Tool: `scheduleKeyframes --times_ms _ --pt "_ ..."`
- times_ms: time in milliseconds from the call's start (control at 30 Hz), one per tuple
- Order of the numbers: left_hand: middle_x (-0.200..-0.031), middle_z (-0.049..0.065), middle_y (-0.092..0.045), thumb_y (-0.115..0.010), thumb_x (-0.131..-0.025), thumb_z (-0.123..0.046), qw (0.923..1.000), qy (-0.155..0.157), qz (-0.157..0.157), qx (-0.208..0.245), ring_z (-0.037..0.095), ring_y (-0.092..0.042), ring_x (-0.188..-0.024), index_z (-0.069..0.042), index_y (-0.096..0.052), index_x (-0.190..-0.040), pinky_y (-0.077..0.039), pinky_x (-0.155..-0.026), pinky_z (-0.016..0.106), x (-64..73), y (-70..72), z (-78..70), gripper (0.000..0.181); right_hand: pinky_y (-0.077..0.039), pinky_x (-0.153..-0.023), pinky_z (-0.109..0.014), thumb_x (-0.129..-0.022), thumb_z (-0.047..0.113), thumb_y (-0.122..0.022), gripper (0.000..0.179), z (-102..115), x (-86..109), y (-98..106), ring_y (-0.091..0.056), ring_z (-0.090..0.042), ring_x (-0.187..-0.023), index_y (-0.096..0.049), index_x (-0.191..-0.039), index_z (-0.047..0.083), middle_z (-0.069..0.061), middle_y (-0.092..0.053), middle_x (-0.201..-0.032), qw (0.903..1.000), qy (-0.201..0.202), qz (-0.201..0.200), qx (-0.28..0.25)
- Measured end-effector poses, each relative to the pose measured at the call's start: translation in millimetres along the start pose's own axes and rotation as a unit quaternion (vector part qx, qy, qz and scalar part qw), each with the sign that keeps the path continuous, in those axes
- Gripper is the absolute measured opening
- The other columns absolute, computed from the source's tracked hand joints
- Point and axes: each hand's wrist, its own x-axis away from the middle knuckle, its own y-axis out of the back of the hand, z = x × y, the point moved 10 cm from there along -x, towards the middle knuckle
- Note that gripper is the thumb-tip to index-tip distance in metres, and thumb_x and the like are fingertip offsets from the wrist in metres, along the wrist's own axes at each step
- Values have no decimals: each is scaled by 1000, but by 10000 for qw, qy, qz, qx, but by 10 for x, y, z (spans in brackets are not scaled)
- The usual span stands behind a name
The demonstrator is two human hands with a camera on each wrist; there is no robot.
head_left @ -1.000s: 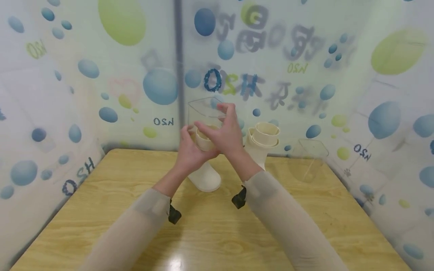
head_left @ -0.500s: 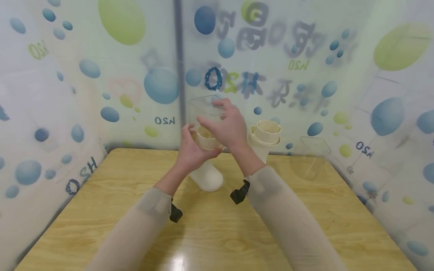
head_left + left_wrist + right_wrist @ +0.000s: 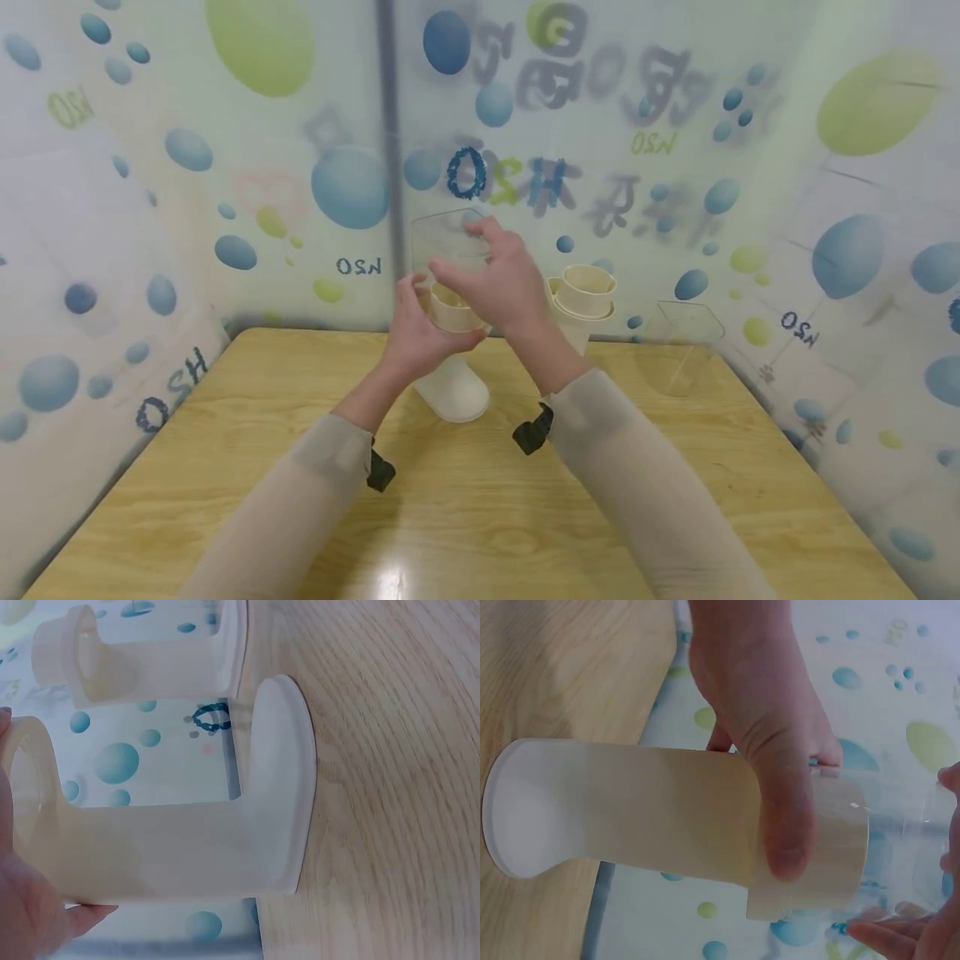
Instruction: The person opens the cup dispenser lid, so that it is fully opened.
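Head view: left hand (image 3: 420,337) grasps the top of the stand (image 3: 456,392), fingers wrapped round its collar. Right hand (image 3: 506,283), just above and to the right of it, has the clear cup (image 3: 441,237) between bent fingers and thumb; cup is over the collar, can't tell if seated. Second stand (image 3: 588,290) just right of the right hand, second cup (image 3: 681,350) well right of it on the table (image 3: 450,525). Left wrist view: stand upright below the left hand, foot on table. Right wrist view: left thumb across the collar, clear cup adjoining it, right fingertips at both sides of the cup.
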Motion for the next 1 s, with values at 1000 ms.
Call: scheduleKeyframes --times_ms 1000 --pt "-161 17 -42 -102 -69 -56 9995 -176 245 -2 36 -53 -137 -19 -18 -170 -52 -109 59 -59 13 -23 137 -60 -99 -52 -92 62 -82 75 -48 27 144 -68 -30 -129 -56 -154 28 -1 -61 -159 9992 -122 169 -356"
